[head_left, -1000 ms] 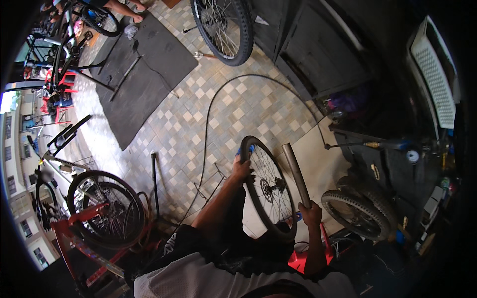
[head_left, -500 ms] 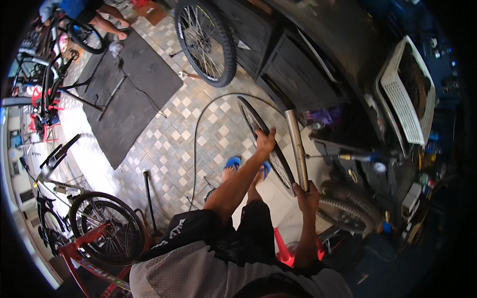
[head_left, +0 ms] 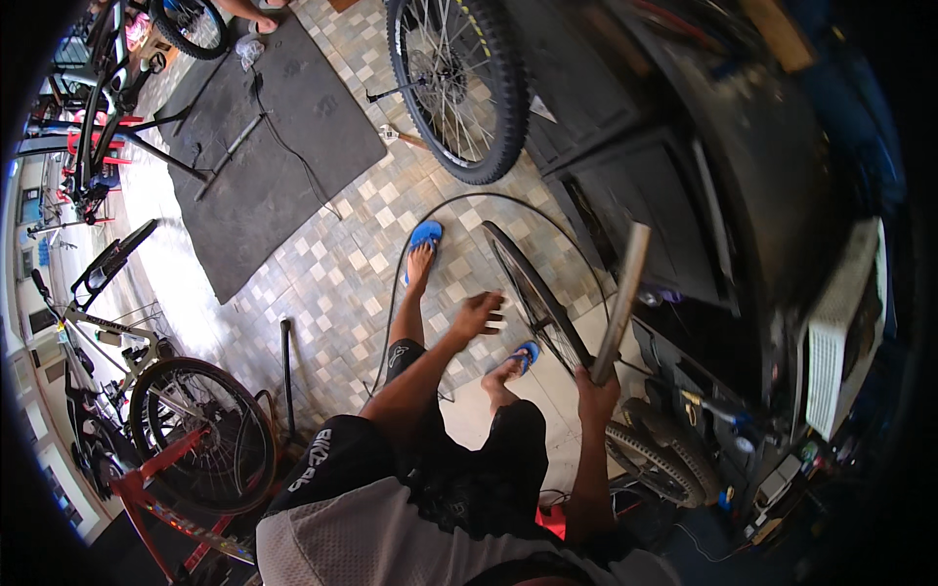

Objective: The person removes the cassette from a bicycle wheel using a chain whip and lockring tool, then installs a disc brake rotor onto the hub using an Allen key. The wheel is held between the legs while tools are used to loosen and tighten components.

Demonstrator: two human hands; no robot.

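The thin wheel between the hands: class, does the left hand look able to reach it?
Probably yes: the left hand looks empty and close to the wheel, with nothing visible between them.

Floor (head_left: 357,283): patchwork of small beige and grey tiles, plain pale tiles (head_left: 464,402) near lower centre. Dark mat (head_left: 293,107) upper left. Black cabinet (head_left: 669,210) on the right. Daylight from left (glare (head_left: 176,293) whites out the floor there); pale building (head_left: 47,425) with windows (head_left: 41,319) outside.

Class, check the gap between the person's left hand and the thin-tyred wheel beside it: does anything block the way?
Nothing visible does: only floor shows between the left hand and the wheel. The metal tube, gripped in the right hand, is beyond the wheel.
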